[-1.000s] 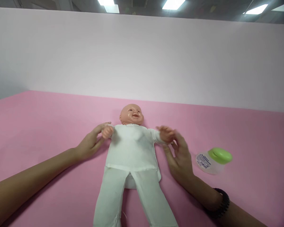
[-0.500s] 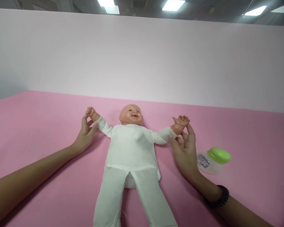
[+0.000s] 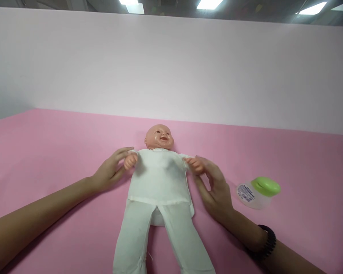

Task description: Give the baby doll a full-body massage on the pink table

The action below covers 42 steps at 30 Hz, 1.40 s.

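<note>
A baby doll (image 3: 161,179) in white cloth lies on its back on the pink table, head toward the far edge. On the left, my left hand (image 3: 111,169) has its fingers and thumb around the doll's arm, whose small hand (image 3: 130,161) points toward me beside the chest. My right hand (image 3: 214,186) grips the doll's other arm between thumb and fingers, near the small hand (image 3: 194,165) on that side. Both doll arms are bent in close to the body. A black coiled band circles my right wrist.
A clear bottle (image 3: 253,194) with a green cap lies on the pink table (image 3: 311,213), to the right of my right hand. Behind the table's far edge stands a white partition (image 3: 171,68).
Both of my hands have moved inward, bringing the doll's arms from stretched outward to folded in beside its chest. The bottle and the doll's body have stayed in place.
</note>
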### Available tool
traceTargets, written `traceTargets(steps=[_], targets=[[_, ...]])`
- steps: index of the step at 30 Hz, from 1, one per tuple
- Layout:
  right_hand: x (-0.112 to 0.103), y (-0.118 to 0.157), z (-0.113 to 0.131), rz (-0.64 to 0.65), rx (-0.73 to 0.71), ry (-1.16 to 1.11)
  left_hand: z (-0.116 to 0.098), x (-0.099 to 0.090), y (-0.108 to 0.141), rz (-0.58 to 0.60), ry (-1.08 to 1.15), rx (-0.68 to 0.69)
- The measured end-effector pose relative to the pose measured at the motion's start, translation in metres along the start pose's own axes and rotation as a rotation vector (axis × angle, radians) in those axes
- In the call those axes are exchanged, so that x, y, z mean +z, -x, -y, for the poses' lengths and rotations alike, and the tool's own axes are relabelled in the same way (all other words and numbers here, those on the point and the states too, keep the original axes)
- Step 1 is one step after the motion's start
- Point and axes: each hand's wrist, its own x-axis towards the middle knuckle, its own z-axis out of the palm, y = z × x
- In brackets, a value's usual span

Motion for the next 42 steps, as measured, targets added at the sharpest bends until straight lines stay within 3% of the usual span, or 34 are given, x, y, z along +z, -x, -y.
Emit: traceTargets(steps=[4,6,9,12,15,18,22,24,26,28,30,32,36,38,40,42], targets=[[-0.005,-0.007,-0.012,-0.342,0.616,-0.265,0.015,-0.003,-0.004,-0.251,0.355,-0.557],[-0.009,-0.011,-0.024,-0.439,0.901,-0.391,0.022,-0.006,-0.008,-0.332,0.535,-0.836],[-0.012,-0.014,-0.034,-0.462,1.064,-0.491,0.027,-0.010,-0.011,-0.377,0.664,-1.001],[-0.011,-0.013,-0.029,-0.423,0.982,-0.426,0.026,-0.010,-0.010,-0.353,0.597,-0.950],[-0.007,-0.009,-0.018,-0.355,0.811,-0.270,0.022,-0.007,-0.005,-0.331,0.453,-0.803],[-0.004,-0.005,-0.011,-0.208,0.455,-0.136,0.015,-0.004,-0.001,-0.302,0.257,-0.457],[-0.002,0.000,-0.010,0.131,-0.141,0.105,0.000,-0.001,0.001,0.029,-0.090,0.122],[-0.002,0.002,-0.009,0.261,-0.328,0.218,-0.005,-0.001,0.000,0.146,-0.209,0.291],[-0.002,0.003,-0.008,0.301,-0.368,0.267,-0.007,-0.002,0.000,0.148,-0.252,0.334],[-0.002,0.002,-0.006,0.264,-0.331,0.256,-0.007,-0.001,0.001,0.126,-0.213,0.287],[0.000,0.001,-0.004,0.200,-0.243,0.187,-0.005,-0.001,0.001,0.104,-0.105,0.175],[0.001,0.000,-0.004,0.076,-0.050,0.063,-0.001,-0.002,0.001,-0.002,0.054,-0.029],[-0.005,-0.005,-0.019,-0.253,0.535,-0.204,0.016,-0.007,-0.005,-0.371,0.472,-0.638],[-0.010,-0.008,-0.030,-0.369,0.792,-0.318,0.025,-0.012,-0.009,-0.450,0.679,-0.869],[-0.014,-0.011,-0.039,-0.446,0.957,-0.433,0.031,-0.016,-0.012,-0.479,0.800,-0.970],[-0.016,-0.014,-0.042,-0.481,1.026,-0.529,0.033,-0.017,-0.015,-0.497,0.835,-0.989]])
